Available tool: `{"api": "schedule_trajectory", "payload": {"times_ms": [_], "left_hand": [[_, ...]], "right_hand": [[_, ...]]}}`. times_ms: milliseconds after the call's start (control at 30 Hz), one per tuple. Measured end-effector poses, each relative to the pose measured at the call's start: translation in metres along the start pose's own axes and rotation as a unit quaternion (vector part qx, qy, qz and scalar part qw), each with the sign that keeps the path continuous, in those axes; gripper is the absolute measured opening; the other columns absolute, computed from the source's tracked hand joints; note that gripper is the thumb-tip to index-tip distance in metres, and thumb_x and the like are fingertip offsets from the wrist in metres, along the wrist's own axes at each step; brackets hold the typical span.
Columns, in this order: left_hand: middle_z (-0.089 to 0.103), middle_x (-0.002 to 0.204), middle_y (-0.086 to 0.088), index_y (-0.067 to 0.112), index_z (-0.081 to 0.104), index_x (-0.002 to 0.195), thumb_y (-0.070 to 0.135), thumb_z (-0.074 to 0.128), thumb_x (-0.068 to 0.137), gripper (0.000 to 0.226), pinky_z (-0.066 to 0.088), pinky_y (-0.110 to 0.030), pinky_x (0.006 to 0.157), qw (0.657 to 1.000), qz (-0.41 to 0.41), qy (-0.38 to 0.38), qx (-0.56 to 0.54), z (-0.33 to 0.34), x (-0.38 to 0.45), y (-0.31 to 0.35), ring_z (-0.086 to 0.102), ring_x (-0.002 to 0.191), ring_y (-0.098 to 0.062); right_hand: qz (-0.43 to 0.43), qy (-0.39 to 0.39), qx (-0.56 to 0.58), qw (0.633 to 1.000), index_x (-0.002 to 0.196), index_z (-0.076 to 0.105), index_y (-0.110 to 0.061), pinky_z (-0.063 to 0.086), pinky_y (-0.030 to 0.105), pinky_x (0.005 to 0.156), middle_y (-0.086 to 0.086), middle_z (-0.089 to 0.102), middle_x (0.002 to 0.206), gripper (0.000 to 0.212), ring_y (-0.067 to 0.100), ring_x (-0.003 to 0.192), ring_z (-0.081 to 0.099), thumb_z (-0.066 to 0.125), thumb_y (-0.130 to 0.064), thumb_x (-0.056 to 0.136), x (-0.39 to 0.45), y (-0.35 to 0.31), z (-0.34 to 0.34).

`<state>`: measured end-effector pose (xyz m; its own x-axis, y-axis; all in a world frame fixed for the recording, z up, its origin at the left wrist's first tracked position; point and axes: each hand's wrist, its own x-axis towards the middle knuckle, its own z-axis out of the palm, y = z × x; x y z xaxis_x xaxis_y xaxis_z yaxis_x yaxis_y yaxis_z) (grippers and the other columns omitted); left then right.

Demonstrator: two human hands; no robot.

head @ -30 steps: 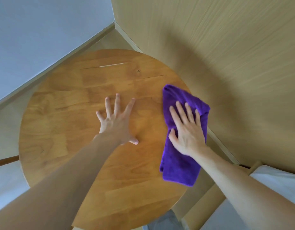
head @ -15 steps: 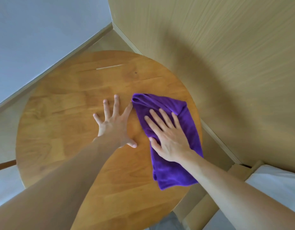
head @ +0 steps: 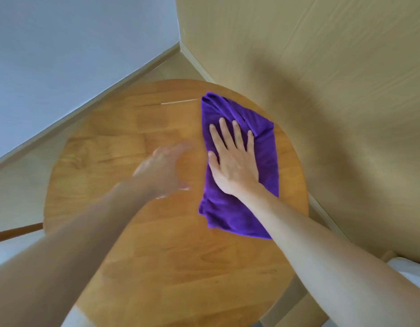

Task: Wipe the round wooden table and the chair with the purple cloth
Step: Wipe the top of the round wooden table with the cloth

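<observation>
Right hand (head: 235,161), fingers spread flat, is pressing the cloth (head: 242,166) on the table's (head: 157,267) far right; left hand (head: 164,168), blurred, open and empty, is hovering. Next: sweeping left.

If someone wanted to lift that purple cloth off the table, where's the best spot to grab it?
Probably the near end of the purple cloth, pinched from above on the person's side. It lies flat on the table and the right hand covers its middle, while that end is bare and slightly rumpled, giving fingers a fold.

The single head-worn camera is looking steeply down from close above the round wooden table (head: 171,251), facing the room corner beyond its far edge; the tabletop is filling the frame's middle.
</observation>
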<state>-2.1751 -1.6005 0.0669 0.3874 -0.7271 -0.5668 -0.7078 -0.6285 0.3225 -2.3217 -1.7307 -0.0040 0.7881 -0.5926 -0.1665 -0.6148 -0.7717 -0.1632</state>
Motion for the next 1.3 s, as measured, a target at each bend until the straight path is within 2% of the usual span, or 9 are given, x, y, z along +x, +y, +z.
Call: {"api": "schedule_trajectory", "payload": {"times_ms": [167, 333, 433, 600, 767, 833, 933, 1067, 1300], "left_hand": [[-0.034, 0.164, -0.002, 0.053, -0.018, 0.153, 0.068, 0.089, 0.056, 0.145, 0.013, -0.073, 0.116, 0.989, -0.131, -0.001, 0.076, -0.007, -0.008, -0.047, -0.022, 0.153, -0.042], [-0.038, 0.162, -0.002, 0.053, -0.024, 0.152, 0.077, 0.081, 0.058, 0.143, 0.019, -0.075, 0.115, 0.99, -0.118, 0.0, 0.082, 0.0, -0.007, -0.057, -0.023, 0.153, -0.042], [-0.037, 0.163, -0.002, 0.053, -0.023, 0.152, 0.077, 0.081, 0.056, 0.144, 0.02, -0.075, 0.114, 0.99, -0.116, 0.002, 0.08, 0.003, -0.004, -0.061, -0.022, 0.153, -0.042], [-0.035, 0.163, -0.002, 0.051, -0.023, 0.151, 0.079, 0.081, 0.053, 0.146, 0.021, -0.076, 0.111, 0.99, -0.114, -0.001, 0.086, 0.005, 0.0, -0.064, -0.02, 0.153, -0.044], [-0.033, 0.164, -0.002, 0.051, -0.016, 0.153, 0.077, 0.082, 0.054, 0.142, 0.02, -0.076, 0.112, 0.99, -0.118, 0.0, 0.083, 0.002, -0.002, -0.057, -0.019, 0.153, -0.044], [-0.035, 0.163, -0.002, 0.052, -0.021, 0.153, 0.077, 0.082, 0.055, 0.144, 0.019, -0.076, 0.113, 0.989, -0.118, -0.003, 0.084, 0.003, -0.004, -0.055, -0.02, 0.153, -0.044], [-0.038, 0.161, -0.003, 0.052, -0.025, 0.151, 0.077, 0.081, 0.056, 0.144, 0.017, -0.077, 0.113, 0.99, -0.115, 0.008, 0.082, 0.008, -0.004, -0.059, -0.022, 0.152, -0.044], [-0.036, 0.163, -0.003, 0.051, -0.021, 0.152, 0.078, 0.081, 0.055, 0.143, 0.017, -0.076, 0.113, 0.991, -0.109, 0.018, 0.075, 0.008, -0.002, -0.065, -0.021, 0.152, -0.044], [-0.026, 0.167, 0.008, 0.041, -0.005, 0.157, 0.082, 0.077, 0.055, 0.137, 0.014, -0.061, 0.121, 0.995, -0.063, 0.058, 0.058, 0.008, -0.015, -0.08, -0.017, 0.156, -0.03]], "right_hand": [[-0.09, -0.011, -0.02, 0.996, 0.162, 0.02, -0.029, 0.01, 0.057, 0.125, -0.003, 0.012, 0.172, 0.067, 0.025, 0.158, 0.007, 0.034, -0.047, 0.099, -0.02, 0.035, 0.001], [0.102, -0.005, -0.011, 0.995, 0.163, 0.008, -0.032, -0.002, 0.057, 0.125, 0.002, -0.002, 0.173, 0.073, 0.027, 0.159, -0.004, 0.024, -0.057, 0.097, 0.033, 0.025, -0.009], [0.135, 0.007, 0.013, 0.991, 0.164, 0.007, -0.026, -0.004, 0.06, 0.124, 0.005, -0.003, 0.173, 0.074, 0.031, 0.158, -0.006, 0.021, -0.055, 0.097, 0.089, -0.023, -0.012], [-0.066, -0.006, -0.004, 0.998, 0.164, 0.013, -0.023, 0.0, 0.059, 0.125, 0.004, 0.004, 0.173, 0.071, 0.028, 0.159, -0.001, 0.025, -0.049, 0.099, 0.115, -0.097, -0.007], [-0.206, -0.03, -0.032, 0.977, 0.164, 0.014, -0.029, 0.003, 0.054, 0.127, -0.004, 0.006, 0.173, 0.071, 0.021, 0.159, -0.001, 0.032, -0.045, 0.097, 0.06, -0.054, -0.005], [-0.182, -0.034, -0.043, 0.982, 0.163, 0.014, -0.032, 0.006, 0.054, 0.126, -0.007, 0.006, 0.173, 0.073, 0.02, 0.159, 0.0, 0.034, -0.045, 0.094, 0.057, -0.025, -0.01], [-0.038, -0.026, -0.028, 0.999, 0.164, 0.009, -0.032, 0.004, 0.057, 0.125, -0.006, 0.002, 0.173, 0.074, 0.022, 0.159, -0.002, 0.027, -0.047, 0.094, 0.082, -0.013, -0.019], [0.067, -0.009, 0.004, 0.998, 0.164, 0.005, -0.029, -0.008, 0.058, 0.124, -0.003, -0.004, 0.173, 0.074, 0.026, 0.158, -0.006, 0.019, -0.048, 0.095, 0.131, -0.072, -0.016], [-0.186, -0.042, -0.008, 0.982, 0.164, 0.014, -0.029, -0.003, 0.053, 0.126, -0.006, 0.005, 0.173, 0.068, 0.022, 0.159, -0.002, 0.022, -0.043, 0.097, 0.107, -0.113, -0.009]]}}
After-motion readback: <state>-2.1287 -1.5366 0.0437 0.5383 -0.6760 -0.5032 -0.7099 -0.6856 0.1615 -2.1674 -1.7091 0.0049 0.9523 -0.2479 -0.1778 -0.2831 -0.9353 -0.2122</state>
